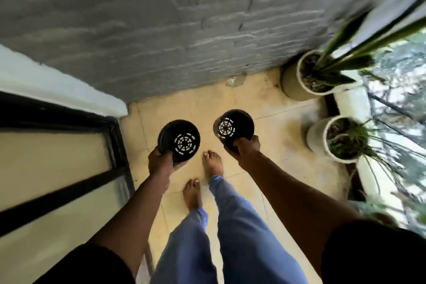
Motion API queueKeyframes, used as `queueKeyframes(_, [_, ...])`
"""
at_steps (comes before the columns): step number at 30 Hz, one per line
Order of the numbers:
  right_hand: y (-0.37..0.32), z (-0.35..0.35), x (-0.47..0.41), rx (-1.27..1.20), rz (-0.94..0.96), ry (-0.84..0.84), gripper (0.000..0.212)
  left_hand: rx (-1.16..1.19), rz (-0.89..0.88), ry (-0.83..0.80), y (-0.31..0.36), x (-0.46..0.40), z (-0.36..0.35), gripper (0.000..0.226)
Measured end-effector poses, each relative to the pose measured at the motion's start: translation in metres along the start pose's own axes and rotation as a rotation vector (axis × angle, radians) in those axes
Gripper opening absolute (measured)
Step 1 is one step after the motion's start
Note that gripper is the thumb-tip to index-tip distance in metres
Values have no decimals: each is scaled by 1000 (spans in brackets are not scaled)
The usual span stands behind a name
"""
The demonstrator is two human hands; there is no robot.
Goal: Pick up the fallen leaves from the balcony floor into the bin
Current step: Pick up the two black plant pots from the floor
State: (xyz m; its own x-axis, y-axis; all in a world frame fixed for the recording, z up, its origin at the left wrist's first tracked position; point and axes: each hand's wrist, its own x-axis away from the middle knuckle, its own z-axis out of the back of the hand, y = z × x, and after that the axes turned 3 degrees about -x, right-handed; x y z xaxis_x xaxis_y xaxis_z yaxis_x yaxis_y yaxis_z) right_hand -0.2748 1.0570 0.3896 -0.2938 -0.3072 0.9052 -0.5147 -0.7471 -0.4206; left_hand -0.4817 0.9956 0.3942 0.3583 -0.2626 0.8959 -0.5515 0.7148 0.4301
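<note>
Each hand grips an empty black plastic nursery pot by its rim, left hand (160,160) on one pot (179,141), right hand (245,148) on the other (233,127), above the tiled floor (272,136), with white planters (322,136) at three o'clock; no fallen leaves or bin discernible.

light: soft daylight from right | exposure: dim arms | blur: motion-smeared wall (161,30), plants | edges: wide-angle bending

Position: one wide-angle camera worn on the person's head.
Direction: it looks steeply down and forward, along both arms to the balcony floor (265,108).
Nearness: upper arms fill the bottom corners; the feet sit farther below.
Edges: grey wall (138,30) ahead, door frame (69,113) left.
Shared: single view only.
</note>
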Motion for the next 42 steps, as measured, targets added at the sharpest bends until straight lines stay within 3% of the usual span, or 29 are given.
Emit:
queueKeyframes(3, [-15,36,46,-118,-3,16,57,18,1,-54,-4,48,-24,49])
queueKeyframes(6, [-23,79,81,-231,4,25,51,-12,-20,-133,-18,102,-46,50])
queueKeyframes(12, [-16,193,135,-357,22,134,43,-399,-71,-322,-45,195,-74,44])
queueKeyframes(19, [19,327,155,-532,-4,238,39,-903,-167,-443,-103,242,-105,43])
queueKeyframes(32, [159,650,194,-803,-37,511,25,-1444,-187,-789,-398,410,-164,28])
queueKeyframes(42, [229,786,228,-1208,-42,750,34,-1876,-231,-1036,-573,499,-202,29])
